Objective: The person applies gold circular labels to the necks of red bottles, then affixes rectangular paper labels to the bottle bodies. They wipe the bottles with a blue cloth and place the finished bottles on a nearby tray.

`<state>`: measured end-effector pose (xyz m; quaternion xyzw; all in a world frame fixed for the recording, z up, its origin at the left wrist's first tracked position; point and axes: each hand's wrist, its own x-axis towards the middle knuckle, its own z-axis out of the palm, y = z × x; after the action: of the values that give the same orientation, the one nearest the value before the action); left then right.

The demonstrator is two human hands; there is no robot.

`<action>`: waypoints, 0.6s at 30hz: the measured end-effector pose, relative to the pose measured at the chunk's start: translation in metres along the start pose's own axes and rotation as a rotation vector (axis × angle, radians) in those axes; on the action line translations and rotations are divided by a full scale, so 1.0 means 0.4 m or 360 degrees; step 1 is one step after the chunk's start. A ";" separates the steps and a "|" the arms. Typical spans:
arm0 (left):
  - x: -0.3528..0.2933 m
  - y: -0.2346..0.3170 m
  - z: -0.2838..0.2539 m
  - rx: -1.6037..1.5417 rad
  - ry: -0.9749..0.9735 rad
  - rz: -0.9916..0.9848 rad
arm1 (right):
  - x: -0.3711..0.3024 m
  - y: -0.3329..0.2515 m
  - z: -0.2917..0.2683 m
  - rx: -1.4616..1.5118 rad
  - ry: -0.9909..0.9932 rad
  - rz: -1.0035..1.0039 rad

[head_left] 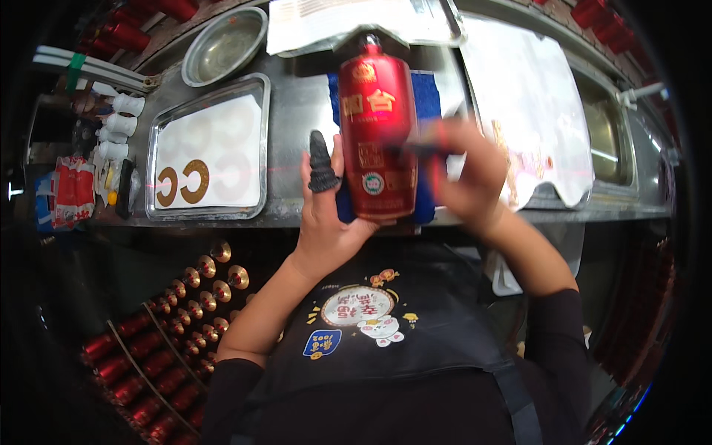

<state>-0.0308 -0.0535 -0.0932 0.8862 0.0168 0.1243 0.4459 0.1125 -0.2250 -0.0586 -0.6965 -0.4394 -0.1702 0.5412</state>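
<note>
A glossy red bottle with gold lettering and a round green-and-white sticker lies on a blue cloth, its neck away from me. My left hand holds its lower left side, the thumb along the base. A wrinkled black finger cot covers one finger, which is stretched out along the bottle. Over the bottle's right side, my right hand is smeared by motion. Something dark, perhaps another finger cot, shows at its fingertips near the gold label. Whether those fingers pinch anything is hidden by the blur.
To the left, a metal tray bears white paper with two gold C-shaped pieces. A metal bowl stands behind it. White sheeting covers the right side, beside a metal basin. Several red bottles are below left.
</note>
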 end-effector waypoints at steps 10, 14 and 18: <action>0.011 -0.021 0.004 -0.0018 -0.0004 0.0101 | -0.164 -0.070 0.000 0.0462 0.0480 0.1320; 0.014 -0.027 -0.001 0.0249 -0.0082 0.0239 | -0.174 -0.092 0.002 0.0238 0.0322 0.0622; 0.010 -0.033 0.006 0.0128 0.0038 0.0220 | -0.141 -0.104 0.002 0.0331 0.0465 0.1287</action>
<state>-0.0251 -0.0468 -0.1043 0.9009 -0.0340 0.1646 0.4002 0.0479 -0.2473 -0.0738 -0.7229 -0.0654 0.0036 0.6879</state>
